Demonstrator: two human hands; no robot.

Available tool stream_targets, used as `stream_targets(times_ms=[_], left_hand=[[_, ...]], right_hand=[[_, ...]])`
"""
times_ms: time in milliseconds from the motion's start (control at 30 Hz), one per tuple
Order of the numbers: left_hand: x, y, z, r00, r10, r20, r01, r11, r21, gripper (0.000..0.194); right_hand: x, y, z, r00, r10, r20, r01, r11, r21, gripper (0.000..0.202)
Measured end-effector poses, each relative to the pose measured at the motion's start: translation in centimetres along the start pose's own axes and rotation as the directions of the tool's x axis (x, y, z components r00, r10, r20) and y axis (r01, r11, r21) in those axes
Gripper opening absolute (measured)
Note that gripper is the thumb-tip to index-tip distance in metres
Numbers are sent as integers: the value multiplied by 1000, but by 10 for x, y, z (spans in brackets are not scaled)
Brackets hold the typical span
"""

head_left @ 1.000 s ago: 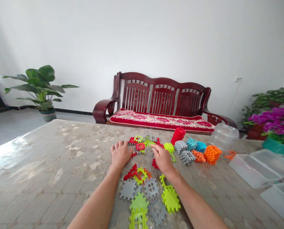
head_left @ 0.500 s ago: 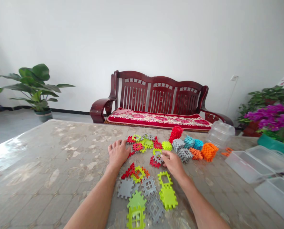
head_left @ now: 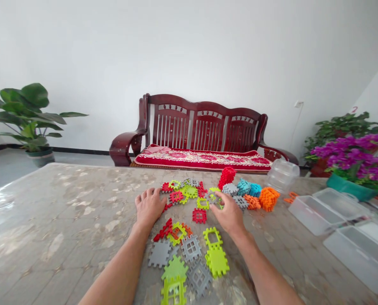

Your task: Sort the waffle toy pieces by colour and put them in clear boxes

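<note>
My left hand [head_left: 151, 206] lies flat on the table with its fingers stretched out, beside a red window piece [head_left: 176, 197] of the interlocking plastic building pieces. My right hand [head_left: 229, 212] grips a grey building piece [head_left: 212, 197] between thumb and fingers, just above the scattered pieces. Under and beside it lie a lime frame piece [head_left: 203, 203] and a red window piece [head_left: 199, 216]. Nearer to me are a plain grey square [head_left: 159, 253], a grey window piece [head_left: 191, 248], a lime square [head_left: 217, 261] and a lime house-shaped piece [head_left: 175, 267].
Stacks of red [head_left: 226, 178], blue [head_left: 244, 187] and orange pieces [head_left: 269, 199] stand right of my hand. Farther right are a clear plastic container [head_left: 283, 176], open clear boxes [head_left: 316, 217] and a flower pot [head_left: 349, 188]. A wooden bench [head_left: 122, 148] stands behind the table.
My right hand has lifted the grey building piece off the red window piece and moved it away from me, over the lime pieces. My left hand rests as before; the view has turned slightly right.
</note>
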State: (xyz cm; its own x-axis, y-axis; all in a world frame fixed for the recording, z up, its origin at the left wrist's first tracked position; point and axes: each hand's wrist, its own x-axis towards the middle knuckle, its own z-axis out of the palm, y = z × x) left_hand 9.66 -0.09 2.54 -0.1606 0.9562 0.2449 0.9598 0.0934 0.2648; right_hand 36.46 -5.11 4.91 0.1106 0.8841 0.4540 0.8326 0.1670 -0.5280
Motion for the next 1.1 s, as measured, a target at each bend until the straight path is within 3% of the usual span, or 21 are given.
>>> stream_targets(times_ms=[100, 167, 333, 533, 667, 733, 833, 900, 967, 1033, 1100], left_hand=[[-1, 1, -1, 1000, 2, -5, -2, 1000, 0, 47], [-1, 1, -1, 1000, 1, -6, -1, 1000, -3, 47], [0, -1, 2, 1000, -1, -8, 1, 1000, -16, 47], [1, -2, 4, 1000, 5, -19, -5, 1000, -13, 47], [1, -1, 3, 1000, 5, -21, -6, 1000, -9, 46], [0, -1, 3, 1000, 7, -26, -7, 1000, -10, 47], [1, -3, 3, 1000, 1, -21, -1, 1000, -27, 46], [1, -5, 3, 1000, -12, -10, 11, 998, -56, 45], [1, -6, 3, 1000, -20, -6, 20, 996, -91, 43], [1, -8, 2, 1000, -26, -6, 25, 992, -128, 43], [1, -8, 2, 999, -34, -7, 33, 986, -161, 42]], right_hand=[[10, 26, -19, 980, 26, -199, -44, 995, -87, 47], [13, 46, -30, 963, 86, -257, -123, 984, -132, 47], [12, 78, -45, 940, 182, -287, -238, 956, -173, 46], [10, 82, -47, 953, 175, -246, -237, 939, -249, 43], [9, 69, -46, 957, 83, -276, -154, 957, -244, 41], [6, 52, -40, 968, -18, -251, -22, 987, -156, 36], [-6, 12, -25, 962, -273, -5, 272, 959, 76, 33], [-19, -18, -17, 865, -455, 210, 415, 886, 207, 46], [-34, -44, -14, 713, -591, 376, 507, 806, 306, 65], [-50, -60, -14, 561, -675, 480, 571, 735, 365, 80], [-64, -65, -16, 450, -714, 536, 618, 682, 391, 86]])
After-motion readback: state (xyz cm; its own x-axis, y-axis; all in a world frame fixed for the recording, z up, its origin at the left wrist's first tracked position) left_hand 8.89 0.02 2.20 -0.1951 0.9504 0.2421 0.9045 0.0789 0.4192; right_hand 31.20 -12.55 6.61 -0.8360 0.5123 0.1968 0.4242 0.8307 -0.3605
